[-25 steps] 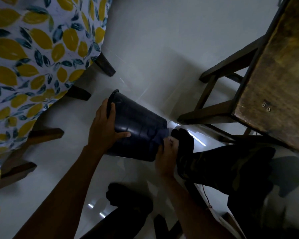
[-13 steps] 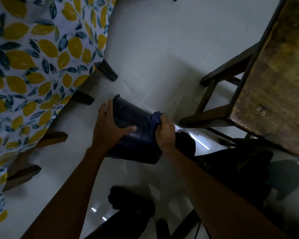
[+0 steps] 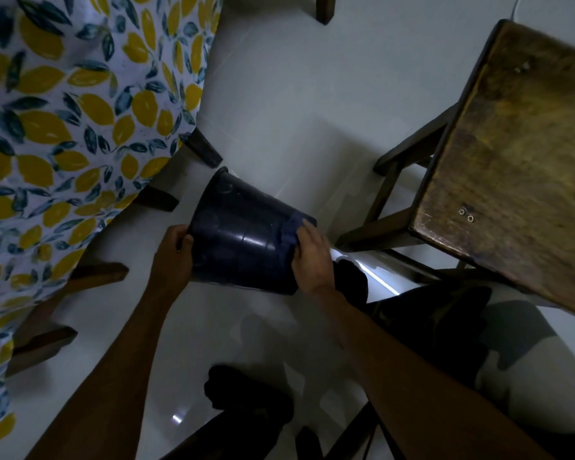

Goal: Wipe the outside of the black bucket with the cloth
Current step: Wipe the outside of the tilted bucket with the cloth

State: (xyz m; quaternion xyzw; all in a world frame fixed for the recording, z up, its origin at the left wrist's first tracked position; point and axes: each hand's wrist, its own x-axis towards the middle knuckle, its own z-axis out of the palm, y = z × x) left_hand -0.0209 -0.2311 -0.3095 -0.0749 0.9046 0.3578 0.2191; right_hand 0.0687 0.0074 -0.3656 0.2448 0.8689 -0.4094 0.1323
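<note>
The black bucket (image 3: 243,237) lies tilted on its side just above the pale floor, in the middle of the view. My left hand (image 3: 172,257) grips its left end, fingers curled over the edge. My right hand (image 3: 311,257) presses a dark blue cloth (image 3: 294,225) against the bucket's right end. Only a strip of the cloth shows past my fingers.
A table with a lemon-print cloth (image 3: 63,127) and dark wooden legs fills the left. A wooden stool (image 3: 512,167) stands on the right. My legs in camouflage trousers (image 3: 478,343) and my dark-socked feet (image 3: 246,393) rest on the white tiled floor (image 3: 296,94).
My left hand slid from the bucket's side to its left end. My right hand carried the cloth up and to the right along the bucket's right end. The bucket turned slightly.
</note>
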